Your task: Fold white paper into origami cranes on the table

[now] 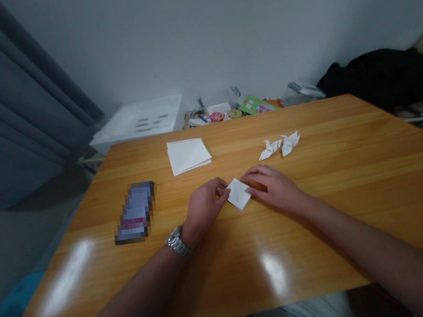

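A small white folded paper square [238,195] lies on the wooden table, turned so one corner points toward me. My left hand [206,201] pinches its left corner between thumb and curled fingers; a metal watch [178,242] circles that wrist. At the opposite corner, my right hand [272,186] holds the paper with the thumb in front and the fingers bent behind. Beyond my right hand sit two folded paper cranes, one [270,148] on the left and another [290,143] close beside it.
A stack of lined paper sheets [189,156] rests toward the back of the table [352,160]. To the left lies a phone [135,212], its screen blurred. Past the far edge are a white plastic tray [114,132], a green booklet [257,104] and dark cloth [380,76].
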`<state>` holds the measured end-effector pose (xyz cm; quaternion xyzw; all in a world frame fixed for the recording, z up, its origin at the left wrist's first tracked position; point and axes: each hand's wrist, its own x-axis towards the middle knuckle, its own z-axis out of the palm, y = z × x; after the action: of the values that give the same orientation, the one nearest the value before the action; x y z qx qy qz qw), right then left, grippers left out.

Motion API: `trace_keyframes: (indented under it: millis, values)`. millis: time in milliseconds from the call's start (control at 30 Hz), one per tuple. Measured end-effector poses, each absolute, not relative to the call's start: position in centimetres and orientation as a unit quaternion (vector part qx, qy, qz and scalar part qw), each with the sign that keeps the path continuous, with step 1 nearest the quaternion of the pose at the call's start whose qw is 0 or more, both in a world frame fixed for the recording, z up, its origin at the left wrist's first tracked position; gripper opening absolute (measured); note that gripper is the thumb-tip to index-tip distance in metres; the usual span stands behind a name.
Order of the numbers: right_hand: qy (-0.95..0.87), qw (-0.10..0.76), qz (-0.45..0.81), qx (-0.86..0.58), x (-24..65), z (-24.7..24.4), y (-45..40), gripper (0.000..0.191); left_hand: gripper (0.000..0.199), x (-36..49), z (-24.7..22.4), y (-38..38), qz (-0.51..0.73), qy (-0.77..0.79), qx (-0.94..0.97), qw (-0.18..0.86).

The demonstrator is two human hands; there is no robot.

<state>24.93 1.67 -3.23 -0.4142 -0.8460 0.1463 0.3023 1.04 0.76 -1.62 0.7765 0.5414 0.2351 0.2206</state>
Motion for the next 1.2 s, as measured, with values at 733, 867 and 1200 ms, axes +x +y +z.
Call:
trace_keyframes:
  millis: [733, 867, 1200]
  values:
    - [-0.883, 0.232, 0.11, -0.392, 24.9, -3.5, 1.5, 0.033, 0.038, 0.9, -2.8, 0.5, 0.171, 0.439, 0.881, 0.04]
    - [-0.886, 0.225, 0.099, -0.394, 24.9, -3.6, 1.5, 0.034, 0.04, 1.0, -2.5, 0.4, 0.159, 0.442, 0.883, 0.022]
    - [-0.893, 0.203, 0.107, -0.387, 25.3, -3.2, 1.6, 0.037, 0.04, 1.0, -2.0, 0.4, 0.14, 0.44, 0.887, -0.008]
